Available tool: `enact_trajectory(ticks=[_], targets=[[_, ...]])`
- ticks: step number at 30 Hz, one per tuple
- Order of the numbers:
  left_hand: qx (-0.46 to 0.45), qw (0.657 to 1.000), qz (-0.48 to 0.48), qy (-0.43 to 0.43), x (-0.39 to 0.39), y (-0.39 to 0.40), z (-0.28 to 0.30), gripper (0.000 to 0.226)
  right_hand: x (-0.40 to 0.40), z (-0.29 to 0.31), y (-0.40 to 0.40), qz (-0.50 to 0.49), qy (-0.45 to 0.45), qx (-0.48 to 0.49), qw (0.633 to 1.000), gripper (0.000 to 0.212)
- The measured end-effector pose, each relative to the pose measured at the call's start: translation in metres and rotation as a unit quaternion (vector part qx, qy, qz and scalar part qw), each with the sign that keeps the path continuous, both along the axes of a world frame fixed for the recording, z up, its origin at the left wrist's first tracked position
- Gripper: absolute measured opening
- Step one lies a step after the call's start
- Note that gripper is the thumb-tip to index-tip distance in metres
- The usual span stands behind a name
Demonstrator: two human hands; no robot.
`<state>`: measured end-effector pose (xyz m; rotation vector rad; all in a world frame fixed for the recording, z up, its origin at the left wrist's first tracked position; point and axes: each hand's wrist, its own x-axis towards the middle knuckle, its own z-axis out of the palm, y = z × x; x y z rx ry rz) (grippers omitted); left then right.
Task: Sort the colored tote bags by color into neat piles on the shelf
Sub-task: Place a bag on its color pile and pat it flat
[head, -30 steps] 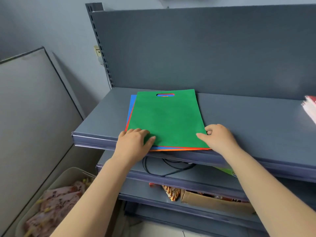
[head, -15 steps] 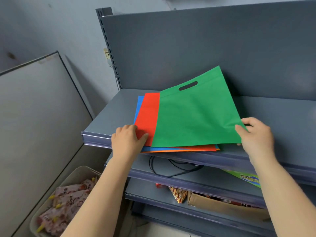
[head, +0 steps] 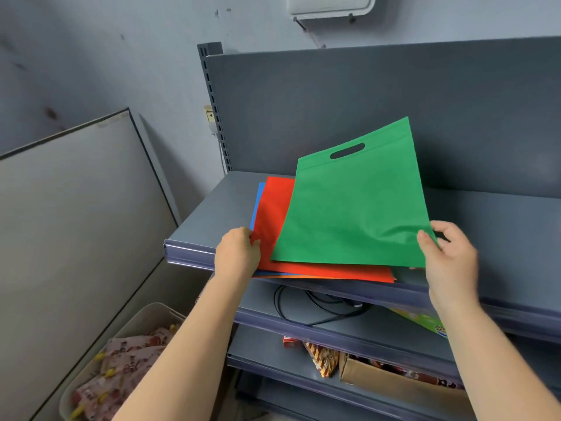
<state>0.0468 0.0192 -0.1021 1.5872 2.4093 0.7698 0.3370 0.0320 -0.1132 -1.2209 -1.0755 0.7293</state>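
On the top shelf (head: 501,232) lies a stack of bags, red bag (head: 273,226) showing. Right hand (head: 449,256) pinches the green bag (head: 355,214) corner, lifted; left hand (head: 238,253) presses the stack flat. Lift slowly so nothing slides.

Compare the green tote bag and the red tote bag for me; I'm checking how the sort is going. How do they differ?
The flat green fabric tote bag is tilted up, pinched at its near corner by the right hand; the flat red fabric tote bag lies on the pile, with the left hand at its corner. The green bag's handle slot shows; the red bag's is hidden. The green bag partly covers the red bag. Both look alike in material.
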Motion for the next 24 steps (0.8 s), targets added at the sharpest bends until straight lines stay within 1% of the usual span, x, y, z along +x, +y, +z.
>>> enact_trajectory(ticks=[3, 6, 8, 11, 14, 16, 17, 19, 21, 24], targets=[[0.105, 0.993, -0.005, -0.048, -0.008, -0.012, 0.002, 0.017, -0.008, -0.002, -0.006, 0.019, 0.033, 0.000, 0.999, 0.026], [0.213, 0.970, 0.001, -0.120, -0.019, -0.028, 0.006, 0.020, -0.016, -0.004, -0.014, 0.041, 0.064, -0.004, 0.997, 0.024], [0.271, 0.949, 0.015, -0.161, -0.031, -0.042, 0.010, 0.021, -0.026, -0.003, -0.021, 0.054, 0.092, -0.007, 0.994, 0.024], [0.331, 0.916, 0.036, -0.224, -0.051, -0.064, 0.014, 0.027, -0.045, 0.004, -0.033, 0.085, 0.153, -0.019, 0.984, 0.023], [0.381, 0.870, 0.047, -0.309, -0.073, -0.090, 0.020, 0.033, -0.069, 0.012, -0.044, 0.141, 0.216, -0.035, 0.966, 0.022], [0.412, 0.844, 0.054, -0.338, -0.089, -0.110, 0.025, 0.034, -0.089, 0.017, -0.050, 0.194, 0.237, -0.066, 0.950, 0.020], [0.426, 0.834, 0.057, -0.347, -0.097, -0.119, 0.028, 0.034, -0.102, 0.019, -0.053, 0.226, 0.234, -0.088, 0.942, 0.019], [0.453, 0.815, 0.059, -0.356, -0.113, -0.138, 0.036, 0.032, -0.128, 0.024, -0.060, 0.267, 0.182, -0.117, 0.939, 0.016], [0.476, 0.804, 0.062, -0.351, -0.129, -0.159, 0.044, 0.035, -0.154, 0.030, -0.067, 0.262, 0.137, -0.112, 0.949, 0.015], [0.507, 0.796, 0.066, -0.322, -0.152, -0.194, 0.052, 0.042, -0.189, 0.036, -0.079, 0.258, 0.132, -0.092, 0.953, 0.019]])
